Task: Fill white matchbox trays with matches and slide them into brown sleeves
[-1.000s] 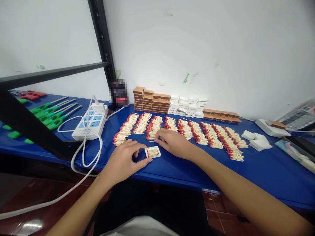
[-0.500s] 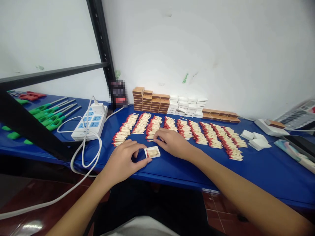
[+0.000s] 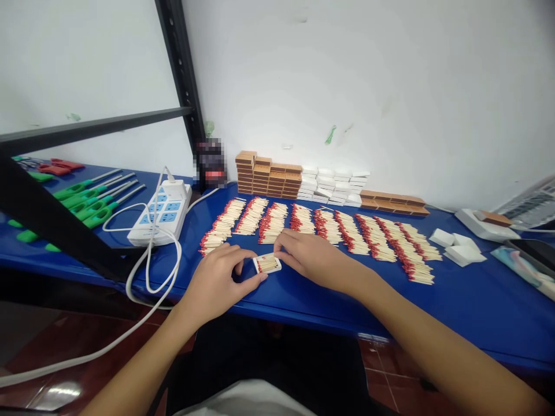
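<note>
A small white matchbox tray [image 3: 275, 269] lies near the front of the blue table, with red-headed matches [image 3: 266, 264] inside. My left hand [image 3: 219, 281] grips it at its left end between thumb and forefinger. Over the tray's upper right corner, my right hand [image 3: 303, 253] is pinched on matches that lie across the top of the tray; how many it holds is hidden by the fingertips. Just beyond the hands, piles of loose matches [image 3: 273, 224] spread in a slanting row across the table.
Brown matchboxes [image 3: 269, 180] and white trays [image 3: 332, 188] are stacked along the wall. More white trays [image 3: 463, 251] lie at the right, by a phone [image 3: 537, 254]. At left are a power strip [image 3: 162, 216] with looping cable, a black shelf frame [image 3: 65, 202] and green-handled tools [image 3: 87, 205].
My right hand has moved from the near edge of a match pile to the tray, bringing matches over it. My left hand still holds the tray.
</note>
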Action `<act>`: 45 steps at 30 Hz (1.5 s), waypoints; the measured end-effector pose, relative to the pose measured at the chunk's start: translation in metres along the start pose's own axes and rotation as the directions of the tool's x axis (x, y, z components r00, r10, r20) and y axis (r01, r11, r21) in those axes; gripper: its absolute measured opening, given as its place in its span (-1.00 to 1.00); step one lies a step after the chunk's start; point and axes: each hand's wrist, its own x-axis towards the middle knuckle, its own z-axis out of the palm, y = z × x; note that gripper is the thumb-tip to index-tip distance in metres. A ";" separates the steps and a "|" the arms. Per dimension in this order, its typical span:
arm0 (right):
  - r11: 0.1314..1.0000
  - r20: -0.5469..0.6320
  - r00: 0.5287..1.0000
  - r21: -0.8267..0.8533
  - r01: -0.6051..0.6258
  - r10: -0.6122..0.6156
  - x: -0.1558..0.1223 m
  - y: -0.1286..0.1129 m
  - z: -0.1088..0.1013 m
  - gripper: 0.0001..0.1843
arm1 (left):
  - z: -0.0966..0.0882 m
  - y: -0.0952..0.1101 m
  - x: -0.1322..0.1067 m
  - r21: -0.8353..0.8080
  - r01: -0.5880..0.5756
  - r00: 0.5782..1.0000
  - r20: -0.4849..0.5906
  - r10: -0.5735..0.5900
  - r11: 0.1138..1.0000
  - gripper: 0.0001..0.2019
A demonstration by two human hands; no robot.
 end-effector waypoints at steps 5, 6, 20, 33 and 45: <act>1.000 0.045 0.999 -0.010 0.014 -0.013 -0.001 -0.007 0.001 -0.84 | -0.001 0.000 -0.001 0.006 -0.012 1.000 0.009 0.012 1.000 -0.78; 1.000 0.047 0.999 -0.001 0.022 -0.022 -0.001 -0.008 0.002 -0.85 | -0.001 0.000 -0.001 0.006 -0.016 1.000 0.012 0.016 1.000 -0.77; 0.950 0.002 0.997 0.303 0.069 -0.073 0.000 -0.011 0.006 -0.88 | -0.003 0.002 -0.001 -0.015 -0.018 0.999 0.044 0.019 1.000 -0.82; 0.990 -0.155 0.986 0.130 -0.045 0.065 0.011 0.014 0.011 -0.93 | 0.000 0.000 -0.002 -0.037 -0.034 0.999 0.030 0.035 0.999 -0.77; 0.993 -0.219 0.975 0.115 -0.011 0.036 0.017 0.023 0.025 -0.92 | 0.000 0.001 -0.003 -0.053 -0.034 0.999 0.027 0.035 0.998 -0.77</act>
